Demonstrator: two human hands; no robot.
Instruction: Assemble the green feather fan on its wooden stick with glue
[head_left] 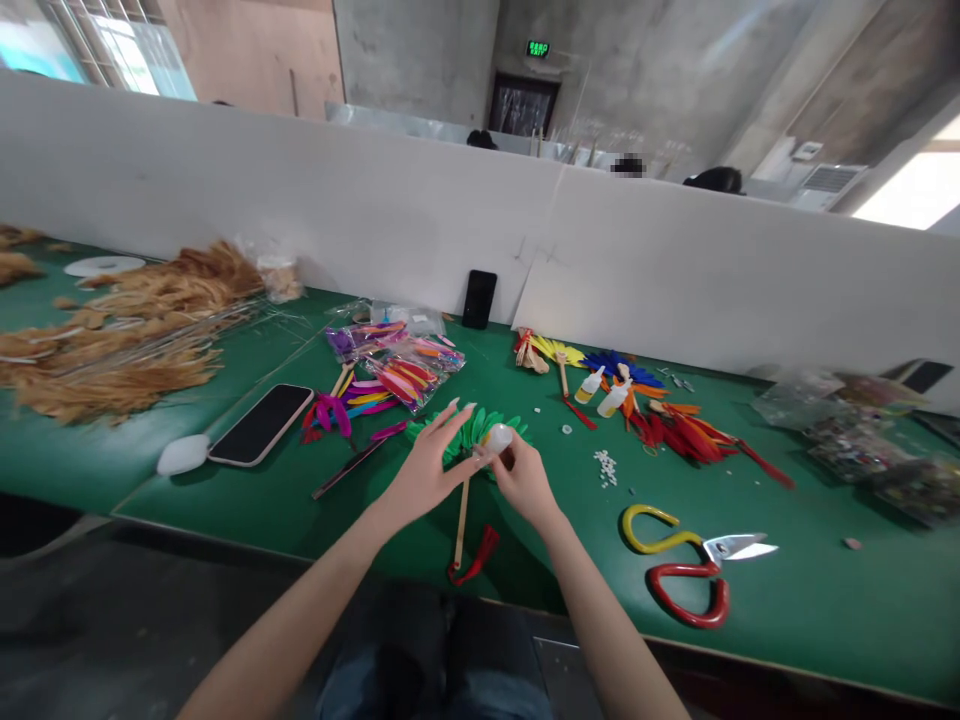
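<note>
My right hand (528, 486) grips a small white glue bottle (498, 436), its base tipped up toward me. Under both hands lies a green feather fan (469, 430) with a wooden stick handle (462, 520) and a red tassel (481, 553). My left hand (421, 465) reaches over the fan's left side, its fingers stretched out and the thumb close to the bottle. Whether that thumb touches the bottle or the fan I cannot tell. The bottle's nozzle is hidden behind the fingers.
Scissors (709, 550) lie at right, near white beads (605, 468). Two more glue bottles (591, 385) rest beside blue feathers (619, 368) and red feathers (686, 437). At left are a phone (261, 426), bagged feathers (409, 380) and brown fibre (180, 290). A white partition (375, 220) stands behind.
</note>
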